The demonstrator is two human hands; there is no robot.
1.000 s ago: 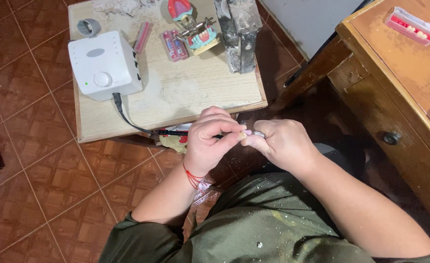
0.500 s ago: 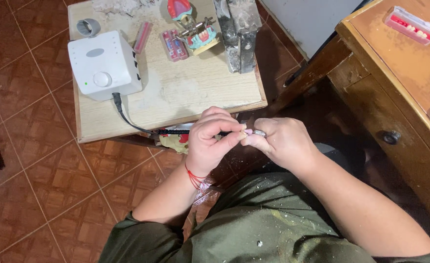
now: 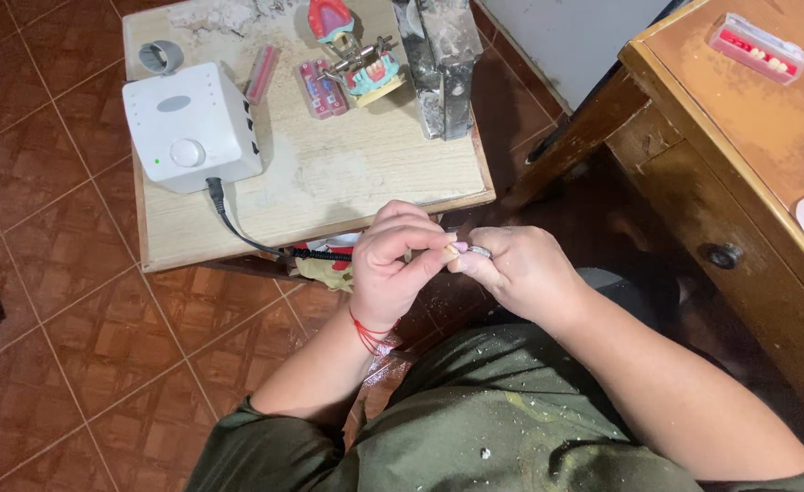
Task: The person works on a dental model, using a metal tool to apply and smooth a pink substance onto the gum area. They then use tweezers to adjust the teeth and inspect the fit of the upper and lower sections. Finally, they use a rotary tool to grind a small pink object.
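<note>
While my left hand [image 3: 391, 264] curled tight around the corded handpiece [image 3: 329, 255] just off the front edge of the small wooden table [image 3: 347, 182], my right hand [image 3: 520, 271] pinched a small pale piece [image 3: 461, 248] with a bit of metal showing, fingertips of both hands touching. On the table stood a white control box [image 3: 190, 126], with flat red-and-pink packets [image 3: 318, 88] beside a pink dental model [image 3: 356, 55]. A clear oblong case of red and white pieces [image 3: 754, 47] lay on the brown desk [image 3: 739, 155] to my right.

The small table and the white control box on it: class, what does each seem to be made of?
Small table: pale wood or wood board, matt; grain lines and dusty white patches show.
White control box: probably moulded plastic, smooth with a slight sheen, rounded corners and a round knob.
</note>
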